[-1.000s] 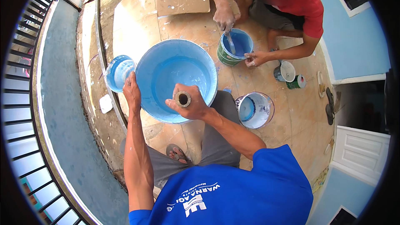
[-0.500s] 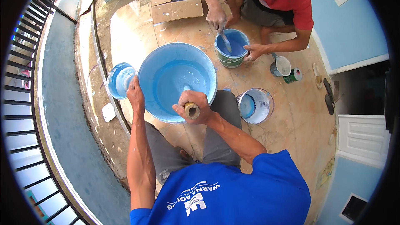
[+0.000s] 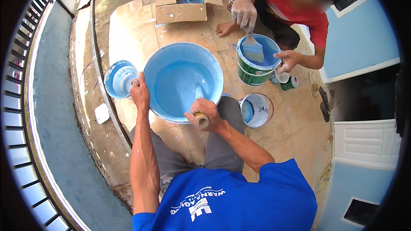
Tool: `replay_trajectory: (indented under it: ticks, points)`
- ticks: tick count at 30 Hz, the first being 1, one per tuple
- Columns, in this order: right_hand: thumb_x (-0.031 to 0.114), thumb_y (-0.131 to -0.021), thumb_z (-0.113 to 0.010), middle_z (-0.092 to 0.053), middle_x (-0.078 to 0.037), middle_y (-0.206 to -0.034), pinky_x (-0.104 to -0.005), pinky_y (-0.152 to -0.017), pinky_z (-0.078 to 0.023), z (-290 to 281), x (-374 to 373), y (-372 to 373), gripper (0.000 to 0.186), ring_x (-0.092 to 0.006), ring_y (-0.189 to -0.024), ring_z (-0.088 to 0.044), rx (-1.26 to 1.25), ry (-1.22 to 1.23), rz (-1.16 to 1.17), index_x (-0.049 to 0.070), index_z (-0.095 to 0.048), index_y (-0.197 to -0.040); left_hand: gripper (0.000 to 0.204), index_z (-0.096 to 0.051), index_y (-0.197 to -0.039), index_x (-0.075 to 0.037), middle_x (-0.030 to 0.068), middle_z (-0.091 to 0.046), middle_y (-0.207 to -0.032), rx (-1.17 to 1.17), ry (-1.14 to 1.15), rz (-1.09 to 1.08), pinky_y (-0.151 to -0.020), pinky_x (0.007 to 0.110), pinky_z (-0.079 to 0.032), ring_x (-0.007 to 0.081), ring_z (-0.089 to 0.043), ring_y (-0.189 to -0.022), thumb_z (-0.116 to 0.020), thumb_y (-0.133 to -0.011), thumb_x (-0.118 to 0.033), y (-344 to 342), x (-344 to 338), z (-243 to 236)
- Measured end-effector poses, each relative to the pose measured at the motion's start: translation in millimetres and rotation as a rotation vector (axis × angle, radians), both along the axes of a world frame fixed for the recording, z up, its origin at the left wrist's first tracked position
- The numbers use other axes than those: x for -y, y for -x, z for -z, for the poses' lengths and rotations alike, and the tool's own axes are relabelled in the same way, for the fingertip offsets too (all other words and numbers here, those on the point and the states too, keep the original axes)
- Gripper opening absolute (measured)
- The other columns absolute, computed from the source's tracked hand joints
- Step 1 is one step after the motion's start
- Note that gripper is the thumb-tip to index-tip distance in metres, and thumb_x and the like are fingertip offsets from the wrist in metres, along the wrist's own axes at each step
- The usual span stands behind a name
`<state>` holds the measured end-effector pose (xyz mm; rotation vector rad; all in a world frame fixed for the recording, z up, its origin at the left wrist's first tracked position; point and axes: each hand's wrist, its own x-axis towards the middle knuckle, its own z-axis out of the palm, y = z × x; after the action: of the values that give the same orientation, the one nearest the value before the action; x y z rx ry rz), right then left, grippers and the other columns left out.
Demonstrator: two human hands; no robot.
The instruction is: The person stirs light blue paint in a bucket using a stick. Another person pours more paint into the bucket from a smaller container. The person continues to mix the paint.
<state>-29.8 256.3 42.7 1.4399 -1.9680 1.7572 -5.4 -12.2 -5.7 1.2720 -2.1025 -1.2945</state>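
A large blue tub (image 3: pixel 150 66) of light blue paint stands between my knees. My right hand (image 3: pixel 204 113) is wrapped round a hollow bamboo stick (image 3: pixel 199 90), its paint-coated lower end in the paint. My left hand (image 3: pixel 140 93) is closed at the tub's left rim, its fingertips beside a small blue pail (image 3: pixel 115 79); it appears to grip the tub's edge, though the contact is partly hidden. White and blue smears coat the pail's inside.
At the upper right, another person in a red shirt holds a wide paintbrush (image 3: pixel 253 48) in a green bucket (image 3: pixel 252 77). A paint-stained white bucket (image 3: pixel 262 111) stands by my right knee. A cardboard box (image 3: pixel 180 13) holds small paint pots. A railing (image 3: pixel 21 132) runs along the left.
The bamboo stick and my right hand have shifted slightly right. My left hand stays at the tub. The other person has lifted the brush and moved the green bucket right.
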Motion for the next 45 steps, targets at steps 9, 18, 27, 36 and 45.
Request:
replay_trajectory:
  ticks: [9,18,27,36,45]
  points:
    - [-0.003,-0.074,-0.081,-0.058,-0.008,-0.072,-0.0381,-0.059,-0.045,15.5,2.7,-17.0,0.028,-0.0268,-0.063,-0.058,-0.039,0.007,0.078,0.006,-0.055,-0.079,0.056,-0.069,-0.111,0.007,0.0163,-0.069,-0.097,-0.108,-0.012,0.008,-0.086,0.039,-0.047,0.0228,-0.060,-0.093,-0.052,-0.107,-0.046,-2.7,1.7,12.2]
    - [-0.005,-0.075,-0.079,-0.059,-0.009,-0.073,-0.0376,-0.059,-0.047,-8.1,23.7,-42.1,0.027,-0.0265,-0.064,-0.059,-0.069,0.126,0.125,0.005,-0.056,-0.083,0.057,-0.061,-0.131,0.009,0.0222,-0.068,-0.119,-0.140,-0.135,0.114,-0.097,0.041,-0.045,0.0299,-0.061,-0.109,-0.047,-0.109,-0.043,-3.1,6.1,13.9]
    - [-0.009,-0.077,-0.078,-0.060,-0.009,-0.076,-0.0375,-0.065,-0.055,-44.5,46.3,-83.2,0.029,-0.0261,-0.067,-0.063,0.027,0.266,0.171,0.004,-0.055,-0.089,0.061,-0.053,-0.143,0.007,0.0268,-0.062,-0.137,-0.140,-0.224,0.174,-0.107,0.042,-0.042,0.0361,-0.059,-0.126,-0.043,-0.110,-0.043,-3.7,2.1,5.7]
    - [-0.008,-0.078,-0.077,-0.061,-0.009,-0.074,-0.0383,-0.063,-0.053,-55.3,57.0,-103.2,0.028,-0.0254,-0.064,-0.061,-0.014,0.271,0.243,0.005,-0.055,-0.090,0.060,-0.057,-0.133,0.010,0.0288,-0.064,-0.128,-0.176,-0.163,0.176,-0.103,0.044,-0.044,0.0385,-0.060,-0.119,-0.044,-0.110,-0.044,-5.4,13.1,21.5]
    - [-0.005,-0.076,-0.080,-0.061,-0.008,-0.073,-0.0377,-0.059,-0.051,-56.4,52.7,-96.3,0.030,-0.0261,-0.061,-0.061,-0.035,0.221,0.172,0.005,-0.056,-0.089,0.055,-0.061,-0.123,0.010,0.0288,-0.068,-0.115,-0.331,-0.231,0.065,-0.096,0.044,-0.047,0.0355,-0.064,-0.105,-0.049,-0.108,-0.041,-4.8,-3.4,13.7]
